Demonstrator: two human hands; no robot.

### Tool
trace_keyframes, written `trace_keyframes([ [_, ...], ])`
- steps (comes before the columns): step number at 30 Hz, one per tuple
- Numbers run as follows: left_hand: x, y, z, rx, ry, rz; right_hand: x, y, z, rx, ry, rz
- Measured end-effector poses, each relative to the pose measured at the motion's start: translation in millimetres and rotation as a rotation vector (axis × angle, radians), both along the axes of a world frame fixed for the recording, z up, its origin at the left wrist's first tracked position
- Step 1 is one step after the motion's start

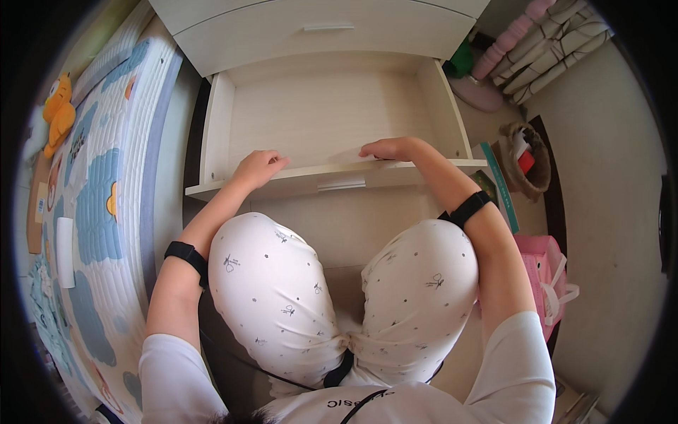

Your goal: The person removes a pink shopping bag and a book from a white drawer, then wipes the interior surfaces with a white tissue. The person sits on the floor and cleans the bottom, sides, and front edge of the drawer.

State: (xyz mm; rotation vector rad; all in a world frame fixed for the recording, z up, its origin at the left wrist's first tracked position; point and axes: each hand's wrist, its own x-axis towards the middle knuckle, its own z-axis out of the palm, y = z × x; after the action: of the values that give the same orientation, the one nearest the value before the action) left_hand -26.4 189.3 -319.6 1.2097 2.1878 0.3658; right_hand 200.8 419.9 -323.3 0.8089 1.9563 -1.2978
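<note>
Before my knees, a pale wooden drawer (323,108) is pulled out of a white chest of drawers (254,42). My left hand (259,168) lies at the left part of the drawer's front panel (296,173), its fingers loosely curled above the top edge. Further right, my right hand (389,149) reaches over that same edge, with its fingertips turned left inside the drawer. Its palm side is hidden, so a grip on the panel cannot be made out. A light handle (341,184) is on the outside of the front panel, between the hands.
Along the left runs a bed with a patterned quilt (98,212), bearing an orange plush toy (59,116) and a white roll (65,252). To the right stand a teal-edged book or box (500,185), a furry basket (537,177), a pink bag (537,265) and a pink stand (479,93).
</note>
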Motion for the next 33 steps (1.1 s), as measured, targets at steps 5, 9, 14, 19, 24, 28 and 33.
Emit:
trace_keyframes([
  [5, 1, 0, 2, -0.003, 0.012, 0.01, -3, 3, -9, 0.057, -0.023, 0.095],
  [9, 0, 0, -2, 0.009, 0.037, -0.01, -6, 0, -12, 0.024, 0.008, 0.021],
  [14, -2, -1, -8, 0.061, 0.083, -0.032, -11, -3, -18, 0.168, -0.029, 0.094],
  [19, -4, -4, -9, 0.068, 0.099, -0.031, -10, 1, -29, 0.02, -0.042, -0.191],
  [24, -4, -4, -11, 0.06, 0.079, -0.01, -4, 6, -28, 0.124, -0.017, -0.084],
  [28, -5, -5, -12, 0.081, 0.121, -0.045, 16, 15, 8, -0.492, 0.295, -0.686],
  [33, -5, -4, -13, 0.101, 0.116, -0.051, 63, 6, 73, -0.903, 0.822, -0.782],
])
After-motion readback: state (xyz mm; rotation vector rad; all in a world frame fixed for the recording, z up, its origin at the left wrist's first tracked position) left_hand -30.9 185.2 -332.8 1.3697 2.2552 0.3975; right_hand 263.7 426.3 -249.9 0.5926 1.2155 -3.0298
